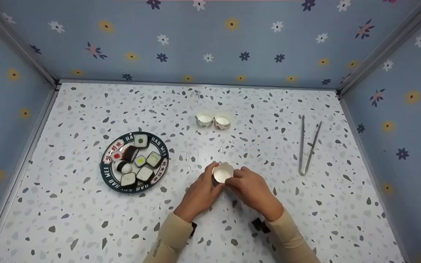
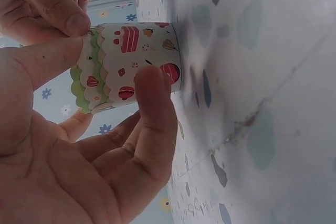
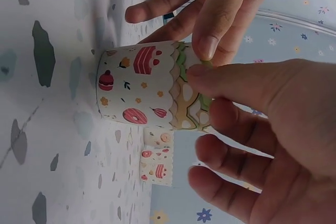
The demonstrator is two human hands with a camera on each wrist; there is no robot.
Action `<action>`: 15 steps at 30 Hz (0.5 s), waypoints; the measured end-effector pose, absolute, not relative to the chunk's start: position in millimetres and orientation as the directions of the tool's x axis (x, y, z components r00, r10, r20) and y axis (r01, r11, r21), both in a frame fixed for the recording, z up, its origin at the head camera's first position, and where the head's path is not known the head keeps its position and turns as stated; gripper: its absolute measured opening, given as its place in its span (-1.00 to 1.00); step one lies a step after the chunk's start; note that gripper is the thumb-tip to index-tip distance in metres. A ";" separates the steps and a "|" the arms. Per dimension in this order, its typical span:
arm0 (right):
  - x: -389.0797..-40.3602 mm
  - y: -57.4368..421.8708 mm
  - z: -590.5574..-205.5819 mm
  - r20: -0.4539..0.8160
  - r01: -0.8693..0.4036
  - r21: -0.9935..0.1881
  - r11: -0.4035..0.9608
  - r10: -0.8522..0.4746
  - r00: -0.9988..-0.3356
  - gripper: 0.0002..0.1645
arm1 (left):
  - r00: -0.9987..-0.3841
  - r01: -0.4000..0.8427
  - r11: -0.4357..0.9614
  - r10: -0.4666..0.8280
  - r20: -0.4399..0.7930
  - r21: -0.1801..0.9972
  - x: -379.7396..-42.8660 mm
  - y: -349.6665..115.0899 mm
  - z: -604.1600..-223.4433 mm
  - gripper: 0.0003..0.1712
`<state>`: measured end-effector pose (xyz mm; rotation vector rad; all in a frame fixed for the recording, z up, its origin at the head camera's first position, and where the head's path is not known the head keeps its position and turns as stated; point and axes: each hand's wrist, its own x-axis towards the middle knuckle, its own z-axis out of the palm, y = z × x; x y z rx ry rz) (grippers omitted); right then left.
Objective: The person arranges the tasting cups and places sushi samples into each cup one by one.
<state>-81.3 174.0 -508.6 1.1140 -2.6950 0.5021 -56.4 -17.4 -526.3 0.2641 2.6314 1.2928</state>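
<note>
A paper cupcake cup (image 1: 223, 173) with printed cakes and flowers stands upright on the table between both hands. Scalloped rims in green and other tints show layered at its top in the left wrist view, like a nested stack (image 2: 134, 56). My left hand (image 1: 200, 193) holds it from the left, thumb at the rim and fingers round the far side. With thumb and forefinger, my right hand (image 1: 251, 188) pinches the scalloped rim on the right. The right wrist view shows the right hand's other fingers loosely bent beside the cup (image 3: 134, 82).
Two similar paper cups, a left one (image 1: 205, 120) and a right one (image 1: 222, 122), stand farther back. At left, a round plate (image 1: 164, 150) bears several sushi pieces (image 1: 145, 174). Metal tongs (image 1: 301, 146) lie spread at right. Flowered panels (image 1: 196, 40) border the speckled table.
</note>
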 end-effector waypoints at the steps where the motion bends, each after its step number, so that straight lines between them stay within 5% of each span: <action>1: -81.8 174.2 -509.6 0.304 -0.719 -0.233 0.655 -0.653 -0.694 -0.87 | -0.965 0.068 0.603 0.243 -0.101 0.795 -56.2 -17.1 -526.2 -0.26; 8: -83.7 175.0 -512.9 0.363 -0.751 -0.205 0.628 -0.663 -0.654 -0.85 | -0.962 0.046 0.610 0.239 -0.129 0.791 -56.7 -17.1 -524.6 -0.24; 15: -81.1 176.6 -511.2 0.346 -0.728 -0.242 0.641 -0.644 -0.683 -0.90 | -0.961 0.050 0.607 0.245 -0.128 0.793 -56.3 -17.4 -525.9 -0.25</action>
